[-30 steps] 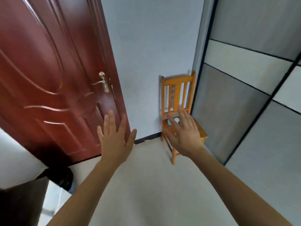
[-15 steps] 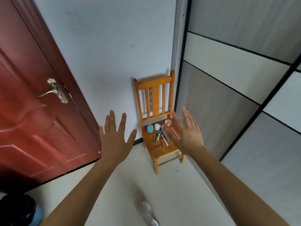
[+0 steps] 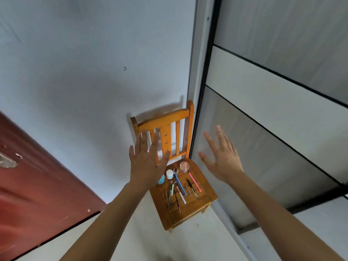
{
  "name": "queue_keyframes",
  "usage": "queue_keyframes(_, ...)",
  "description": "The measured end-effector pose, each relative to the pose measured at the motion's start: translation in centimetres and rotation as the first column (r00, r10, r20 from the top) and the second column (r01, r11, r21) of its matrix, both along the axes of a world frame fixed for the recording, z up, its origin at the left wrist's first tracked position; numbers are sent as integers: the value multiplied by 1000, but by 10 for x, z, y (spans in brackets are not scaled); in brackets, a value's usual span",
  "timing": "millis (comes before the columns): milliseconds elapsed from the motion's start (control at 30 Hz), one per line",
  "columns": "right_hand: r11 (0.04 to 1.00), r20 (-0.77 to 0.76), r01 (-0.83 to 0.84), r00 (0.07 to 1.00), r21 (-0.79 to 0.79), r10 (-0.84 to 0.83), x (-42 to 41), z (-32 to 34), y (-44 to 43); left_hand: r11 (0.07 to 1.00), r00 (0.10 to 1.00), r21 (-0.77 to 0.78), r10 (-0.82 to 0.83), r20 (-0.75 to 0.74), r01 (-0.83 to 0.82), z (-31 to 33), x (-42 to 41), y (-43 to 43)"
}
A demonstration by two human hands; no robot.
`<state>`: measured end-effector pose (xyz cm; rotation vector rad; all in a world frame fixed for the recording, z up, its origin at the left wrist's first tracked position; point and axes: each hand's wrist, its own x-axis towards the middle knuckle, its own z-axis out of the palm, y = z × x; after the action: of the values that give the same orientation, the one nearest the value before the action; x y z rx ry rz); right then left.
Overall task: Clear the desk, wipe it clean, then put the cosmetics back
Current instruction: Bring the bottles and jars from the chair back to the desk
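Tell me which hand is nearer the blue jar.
Left. The left hand partly covers the blue jar in view; the right hand hovers well off to its right.

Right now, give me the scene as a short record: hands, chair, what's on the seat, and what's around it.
left hand: open, fingers spread, holds nothing
right hand: open, fingers spread, holds nothing
chair: wooden, in the corner between wall and wardrobe
seat, back: clear jar, white jar, blue jar partly behind the left hand
seat, middle: pink pen, blue pen, several thin tools too small to name
door: red, on the left
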<state>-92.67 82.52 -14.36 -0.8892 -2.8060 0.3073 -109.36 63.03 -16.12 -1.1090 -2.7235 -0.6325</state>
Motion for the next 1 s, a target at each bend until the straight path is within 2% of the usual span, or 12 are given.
queue_keyframes(233,999,67,-20,997,-50,24,-60,-40,88,985,994,-159,79,69,-68,-34,-53,69)
queue_keyframes(433,986,126,-149,979,-78,158,-121,-88,155,947,975,-283,193,112,-155,-69,-89,111)
queue_keyframes(567,965,178,-222,953,-141,245,-147,-140,169,931,947,-327,238,216,-159,-109,-92,123)
queue_keyframes(800,952,299,-220,913,-213,278,-151,-267,156,894,888,-444,255,383,-66,-225,-86,120)
queue_keyframes(1000,943,335,-188,900,-276,278,-158,-387,148,879,805,-466,347,481,-101,-351,-79,115)
